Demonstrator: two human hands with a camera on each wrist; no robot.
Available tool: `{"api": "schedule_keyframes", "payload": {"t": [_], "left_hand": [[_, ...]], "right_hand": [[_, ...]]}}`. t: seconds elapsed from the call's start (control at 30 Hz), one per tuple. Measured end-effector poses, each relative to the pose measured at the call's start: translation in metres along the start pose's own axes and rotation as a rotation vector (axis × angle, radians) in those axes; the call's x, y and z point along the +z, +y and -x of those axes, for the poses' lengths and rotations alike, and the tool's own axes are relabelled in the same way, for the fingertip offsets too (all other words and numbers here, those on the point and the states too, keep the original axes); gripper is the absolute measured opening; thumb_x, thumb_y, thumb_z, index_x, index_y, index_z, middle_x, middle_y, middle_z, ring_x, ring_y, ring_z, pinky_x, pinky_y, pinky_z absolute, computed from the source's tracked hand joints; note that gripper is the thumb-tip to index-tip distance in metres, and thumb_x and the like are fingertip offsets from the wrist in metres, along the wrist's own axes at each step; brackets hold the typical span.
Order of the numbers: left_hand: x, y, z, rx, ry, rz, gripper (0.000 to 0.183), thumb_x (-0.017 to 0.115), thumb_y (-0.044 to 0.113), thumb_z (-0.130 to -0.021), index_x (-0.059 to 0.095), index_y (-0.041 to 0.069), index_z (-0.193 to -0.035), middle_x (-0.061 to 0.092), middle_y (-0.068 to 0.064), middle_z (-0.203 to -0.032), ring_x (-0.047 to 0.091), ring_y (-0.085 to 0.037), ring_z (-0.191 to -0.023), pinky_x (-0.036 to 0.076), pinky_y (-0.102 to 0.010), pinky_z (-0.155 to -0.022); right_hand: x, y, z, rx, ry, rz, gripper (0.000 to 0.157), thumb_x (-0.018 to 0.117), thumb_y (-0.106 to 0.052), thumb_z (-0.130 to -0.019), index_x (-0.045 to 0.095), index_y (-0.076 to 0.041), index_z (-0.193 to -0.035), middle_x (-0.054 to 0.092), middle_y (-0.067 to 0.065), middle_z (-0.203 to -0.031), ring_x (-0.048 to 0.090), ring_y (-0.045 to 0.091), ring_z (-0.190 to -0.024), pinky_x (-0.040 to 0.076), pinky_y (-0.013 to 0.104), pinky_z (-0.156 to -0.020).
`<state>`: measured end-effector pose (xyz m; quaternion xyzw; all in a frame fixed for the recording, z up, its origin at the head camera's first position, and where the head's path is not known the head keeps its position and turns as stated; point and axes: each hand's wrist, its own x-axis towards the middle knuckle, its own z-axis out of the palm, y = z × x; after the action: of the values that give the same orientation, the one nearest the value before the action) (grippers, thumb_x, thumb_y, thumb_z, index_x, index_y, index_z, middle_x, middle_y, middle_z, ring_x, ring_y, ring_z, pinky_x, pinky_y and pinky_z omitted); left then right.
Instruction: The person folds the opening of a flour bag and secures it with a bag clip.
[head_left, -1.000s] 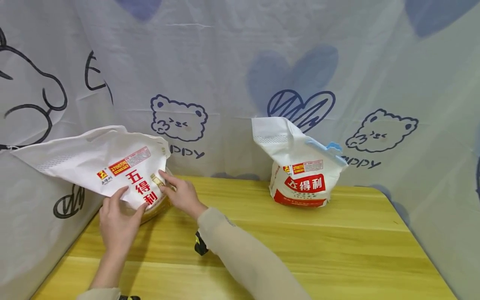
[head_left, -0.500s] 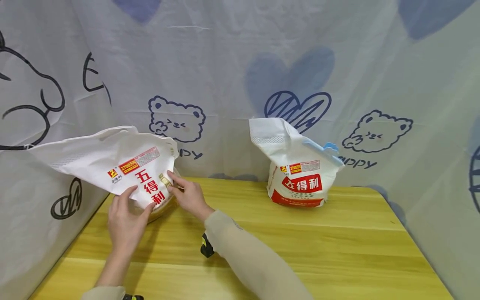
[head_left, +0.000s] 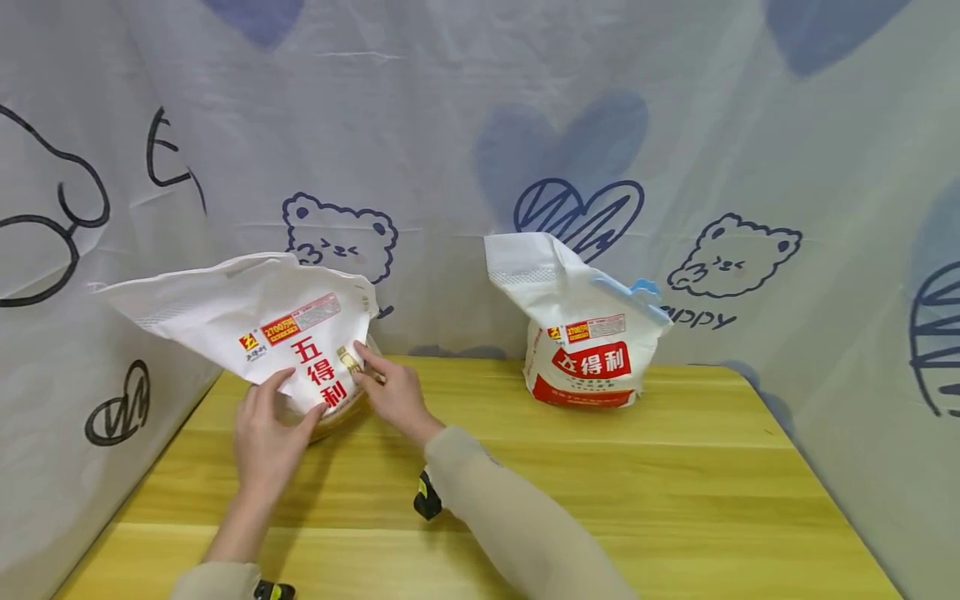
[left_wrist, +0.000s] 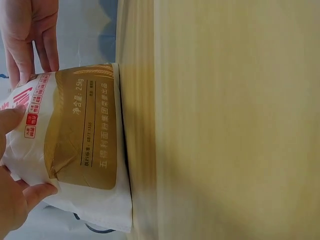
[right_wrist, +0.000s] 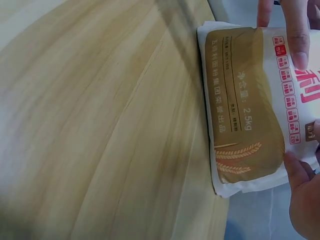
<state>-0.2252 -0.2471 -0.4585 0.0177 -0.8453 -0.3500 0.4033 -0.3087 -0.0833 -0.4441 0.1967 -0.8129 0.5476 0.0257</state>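
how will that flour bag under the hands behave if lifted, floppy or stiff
The flour bag is probably floppy on top: its loose upper part droops sideways. Likely heavy below, since the filled base sits squat on the table. The left hand and right hand steady it.

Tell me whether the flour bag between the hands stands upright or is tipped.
Upright base, top flopped left: the flour bag stands on the table between left hand and right hand.
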Motion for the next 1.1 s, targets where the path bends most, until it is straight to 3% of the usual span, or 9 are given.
{"api": "schedule_keyframes", "payload": {"t": [0.23, 0.33, 0.47, 0.6, 0.7, 0.77, 0.83, 0.97, 1.1], "left_hand": [[0.012, 0.005, -0.001, 0.048, -0.042, 0.032, 0.074, 0.096, -0.003, -0.066, 0.062, 0.001, -0.132, 0.065, -0.026, -0.119, 0.057, -0.045, -0.103, 0.044, -0.052, -0.087], [0.017, 0.008, -0.003, 0.046, -0.079, 0.057, 0.074, 0.095, -0.002, -0.067, 0.061, 0.002, -0.132, 0.064, -0.026, -0.122, 0.057, -0.045, -0.107, 0.045, -0.054, -0.09], [0.021, 0.014, -0.005, 0.026, -0.134, 0.078, 0.073, 0.095, -0.001, -0.069, 0.061, 0.002, -0.134, 0.064, -0.024, -0.124, 0.057, -0.042, -0.106, 0.045, -0.05, -0.088], [0.024, 0.018, -0.008, 0.002, -0.191, 0.101, 0.073, 0.093, 0.0, -0.072, 0.06, 0.003, -0.136, 0.063, -0.024, -0.127, 0.056, -0.04, -0.106, 0.051, -0.053, -0.086], [0.028, 0.021, -0.01, -0.008, -0.238, 0.136, 0.072, 0.092, 0.0, -0.074, 0.059, 0.003, -0.137, 0.061, -0.024, -0.13, 0.057, -0.042, -0.112, 0.057, -0.058, -0.09], [0.032, 0.022, -0.011, -0.017, -0.273, 0.168, 0.071, 0.091, 0.0, -0.076, 0.058, 0.004, -0.138, 0.059, -0.023, -0.133, 0.056, -0.042, -0.117, 0.058, -0.058, -0.092], [0.035, 0.023, -0.012, -0.024, -0.31, 0.2, 0.071, 0.09, 0.0, -0.077, 0.057, 0.004, -0.14, 0.057, -0.023, -0.135, 0.056, -0.044, -0.121, 0.056, -0.058, -0.095], [0.043, 0.027, -0.015, -0.022, -0.377, 0.233, 0.07, 0.089, 0.002, -0.081, 0.055, 0.006, -0.142, 0.055, -0.023, -0.14, 0.054, -0.046, -0.127, 0.054, -0.059, -0.099], [0.05, 0.033, -0.017, -0.007, -0.427, 0.257, 0.071, 0.088, 0.002, -0.08, 0.054, 0.005, -0.143, 0.054, -0.024, -0.141, 0.054, -0.047, -0.127, 0.052, -0.058, -0.101]], "right_hand": [[-0.016, 0.004, 0.009, 0.012, 0.076, 0.021, 0.051, 0.072, -0.015, -0.099, 0.06, -0.028, -0.147, 0.067, 0.012, -0.139, 0.062, 0.004, -0.081, 0.051, 0.014, -0.059], [-0.023, 0.004, 0.015, 0.015, 0.11, 0.062, 0.051, 0.073, -0.016, -0.098, 0.06, -0.028, -0.146, 0.075, 0.013, -0.113, 0.057, 0.005, -0.075, 0.048, 0.016, -0.059], [-0.031, 0.002, 0.022, 0.023, 0.156, 0.123, 0.051, 0.074, -0.019, -0.097, 0.06, -0.027, -0.146, 0.072, 0.012, -0.09, 0.046, 0.005, -0.066, 0.043, 0.019, -0.058], [-0.037, 0.002, 0.029, 0.036, 0.204, 0.146, 0.051, 0.075, -0.02, -0.097, 0.06, -0.026, -0.146, 0.076, 0.012, -0.117, 0.054, 0.011, -0.071, 0.045, 0.022, -0.059], [-0.041, 0.003, 0.034, 0.05, 0.244, 0.162, 0.051, 0.075, -0.02, -0.097, 0.06, -0.025, -0.145, 0.066, 0.007, -0.139, 0.069, 0.016, -0.099, 0.054, 0.026, -0.076], [-0.045, 0.004, 0.038, 0.055, 0.267, 0.169, 0.05, 0.075, -0.02, -0.097, 0.061, -0.025, -0.145, 0.061, 0.004, -0.144, 0.067, 0.019, -0.117, 0.057, 0.033, -0.088], [-0.048, 0.006, 0.041, 0.059, 0.291, 0.179, 0.05, 0.075, -0.02, -0.097, 0.061, -0.024, -0.145, 0.061, 0.003, -0.143, 0.065, 0.022, -0.125, 0.056, 0.037, -0.098], [-0.058, 0.009, 0.048, 0.043, 0.348, 0.21, 0.049, 0.077, -0.019, -0.096, 0.063, -0.022, -0.143, 0.063, 0.003, -0.14, 0.068, 0.023, -0.119, 0.058, 0.038, -0.097], [-0.068, 0.01, 0.054, 0.036, 0.386, 0.238, 0.049, 0.078, -0.02, -0.094, 0.064, -0.021, -0.141, 0.064, 0.005, -0.138, 0.071, 0.016, -0.091, 0.057, 0.029, -0.074]]}}
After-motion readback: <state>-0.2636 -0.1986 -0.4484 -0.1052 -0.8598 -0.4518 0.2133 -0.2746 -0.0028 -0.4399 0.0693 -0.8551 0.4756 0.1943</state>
